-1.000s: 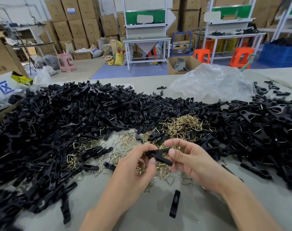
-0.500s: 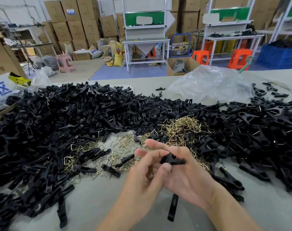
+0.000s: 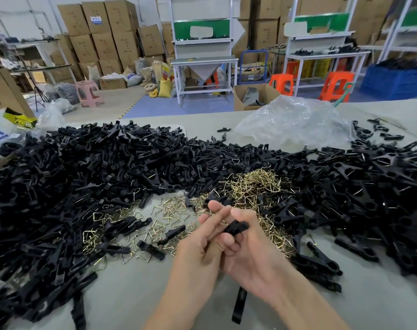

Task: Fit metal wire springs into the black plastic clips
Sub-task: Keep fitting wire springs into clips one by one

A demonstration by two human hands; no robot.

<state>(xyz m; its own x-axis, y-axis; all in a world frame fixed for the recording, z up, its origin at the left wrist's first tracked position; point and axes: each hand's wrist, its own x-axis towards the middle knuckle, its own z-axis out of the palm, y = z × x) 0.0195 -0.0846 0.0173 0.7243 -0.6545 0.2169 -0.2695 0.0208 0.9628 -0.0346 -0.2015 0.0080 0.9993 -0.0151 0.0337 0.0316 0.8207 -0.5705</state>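
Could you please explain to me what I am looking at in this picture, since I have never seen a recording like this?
There is no machine here: a person works with bare hands, and the single picture comes from a wide-angle camera worn on the head, looking forward and down. The left hand and the right hand meet above the grey table and hold one black clip between their fingers; whether a spring is in it cannot be seen. On the table lie big heaps of black clips, a pile of brass-coloured wire springs in the middle, a crumpled clear plastic bag farther back, and one loose black piece close to the wrists.
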